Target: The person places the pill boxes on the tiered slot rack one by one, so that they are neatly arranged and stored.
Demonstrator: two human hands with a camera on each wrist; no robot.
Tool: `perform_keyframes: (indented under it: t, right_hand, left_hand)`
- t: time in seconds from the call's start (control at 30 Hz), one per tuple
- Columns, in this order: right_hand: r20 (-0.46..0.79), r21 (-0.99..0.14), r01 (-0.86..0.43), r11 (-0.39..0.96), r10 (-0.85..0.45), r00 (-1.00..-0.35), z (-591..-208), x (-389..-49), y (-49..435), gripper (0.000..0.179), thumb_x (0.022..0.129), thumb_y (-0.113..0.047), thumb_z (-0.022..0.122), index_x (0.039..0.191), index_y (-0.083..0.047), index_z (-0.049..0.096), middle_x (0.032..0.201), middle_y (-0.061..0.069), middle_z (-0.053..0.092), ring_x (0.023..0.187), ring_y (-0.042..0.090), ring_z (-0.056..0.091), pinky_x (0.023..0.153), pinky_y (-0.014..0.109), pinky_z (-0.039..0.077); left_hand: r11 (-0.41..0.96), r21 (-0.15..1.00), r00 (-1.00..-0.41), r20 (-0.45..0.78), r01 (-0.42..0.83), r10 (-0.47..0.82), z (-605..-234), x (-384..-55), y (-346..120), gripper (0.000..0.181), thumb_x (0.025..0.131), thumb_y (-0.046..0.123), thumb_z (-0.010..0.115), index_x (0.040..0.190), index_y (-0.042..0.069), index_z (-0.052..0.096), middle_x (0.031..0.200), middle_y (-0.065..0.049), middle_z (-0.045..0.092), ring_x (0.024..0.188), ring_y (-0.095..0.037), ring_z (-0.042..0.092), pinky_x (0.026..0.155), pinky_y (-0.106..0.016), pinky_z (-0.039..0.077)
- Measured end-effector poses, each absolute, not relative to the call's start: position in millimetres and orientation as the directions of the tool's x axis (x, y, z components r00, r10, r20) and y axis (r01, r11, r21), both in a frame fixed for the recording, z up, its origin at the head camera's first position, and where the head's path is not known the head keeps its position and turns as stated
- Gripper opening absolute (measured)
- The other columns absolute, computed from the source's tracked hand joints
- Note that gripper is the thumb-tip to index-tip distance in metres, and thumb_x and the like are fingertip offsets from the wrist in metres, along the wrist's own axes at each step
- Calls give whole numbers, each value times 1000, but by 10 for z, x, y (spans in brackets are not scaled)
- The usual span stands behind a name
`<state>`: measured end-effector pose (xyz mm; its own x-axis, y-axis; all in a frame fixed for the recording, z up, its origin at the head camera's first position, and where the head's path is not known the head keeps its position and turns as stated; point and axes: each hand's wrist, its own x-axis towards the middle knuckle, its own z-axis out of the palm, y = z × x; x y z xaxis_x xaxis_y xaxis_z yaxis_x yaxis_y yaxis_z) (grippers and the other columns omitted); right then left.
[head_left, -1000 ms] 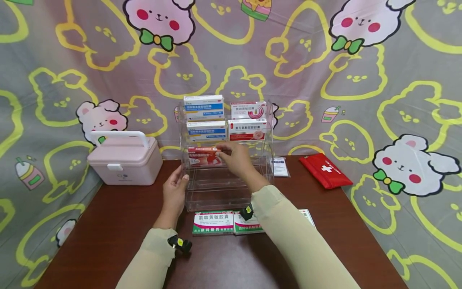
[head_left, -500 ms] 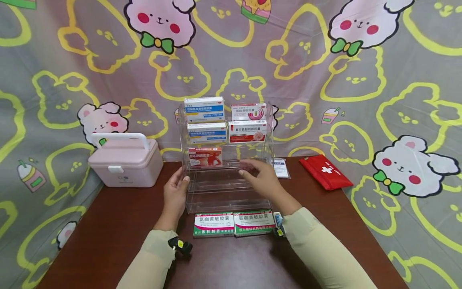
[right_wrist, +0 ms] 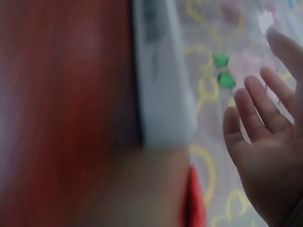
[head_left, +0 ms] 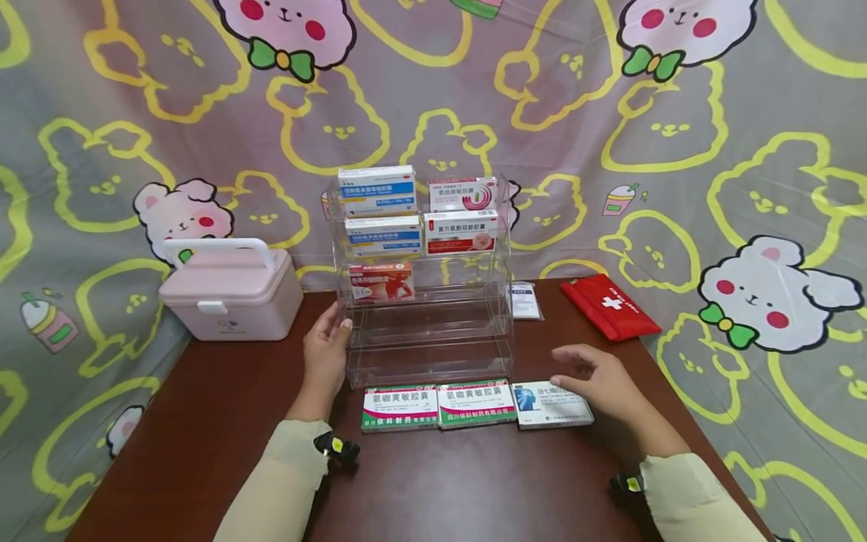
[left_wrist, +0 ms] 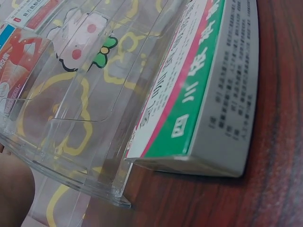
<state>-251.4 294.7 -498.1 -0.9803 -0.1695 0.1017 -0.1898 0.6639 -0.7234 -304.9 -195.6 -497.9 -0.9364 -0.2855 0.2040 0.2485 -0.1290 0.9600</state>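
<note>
Brown table (head_left: 474,489) bears a clear rack (head_left: 428,360). I see a pink case (head_left: 229,302) left of it, a red pouch (head_left: 609,307) right; two green-edged boxes (head_left: 401,410) and a white box (head_left: 550,409) bar its front. Left hand (head_left: 327,355) grips, I believe, the rack's left side; right hand (head_left: 603,379), near the white box, has loose fingers, grasping nothing.

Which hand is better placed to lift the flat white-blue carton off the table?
Probably the right hand: empty and nearer that carton, while the left hand holds the clear plastic rack.
</note>
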Motion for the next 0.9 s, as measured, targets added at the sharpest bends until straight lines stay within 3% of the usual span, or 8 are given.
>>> perform_keyframes:
  t: [0.2, 0.5, 0.7, 0.9]
  right_hand:
    - [-4, -675, -184, 715, -253, -967, -5116, -2532, 3268, 72, 86, -36, 93, 148, -11, 64, 144, 16, 69, 125, 37, 68, 102, 51, 62]
    - [-95, -649, -224, 727, -369, -925, -5302, -2490, 3411, 94, 76, -40, 99, 155, -16, 55, 153, 17, 55, 134, 36, 53, 108, 55, 55]
    - [-92, -618, -240, 749, -372, -924, -5304, -2515, 3406, 92, 75, -42, 99, 154, -17, 58, 154, 17, 53, 136, 37, 50, 108, 60, 54]
    - [-99, -620, -211, 756, -342, -934, -5259, -2550, 3388, 82, 78, -40, 98, 147, -16, 62, 150, 16, 56, 134, 35, 53, 104, 52, 57]
  left_hand:
    - [-130, 963, -940, 193, 237, -280, -4962, -3051, -1964, 54, 109, -2, 57, 163, 1, 48, 170, -14, 47, 161, -25, 40, 123, -22, 44]
    - [-124, 971, -949, 165, 204, -268, -5026, -2958, -1967, 53, 111, -1, 56, 163, 1, 47, 172, -10, 46, 162, -23, 39, 125, -22, 42]
    - [-105, 963, -941, 213, 248, -262, -5013, -2985, -1968, 53, 110, 0, 57, 162, 0, 49, 170, -12, 48, 161, -25, 40, 124, -21, 42]
    - [-110, 966, -944, 200, 235, -264, -4993, -3035, -1979, 53, 111, 1, 57, 162, 2, 49, 170, -10, 49, 161, -23, 41, 121, -19, 44]
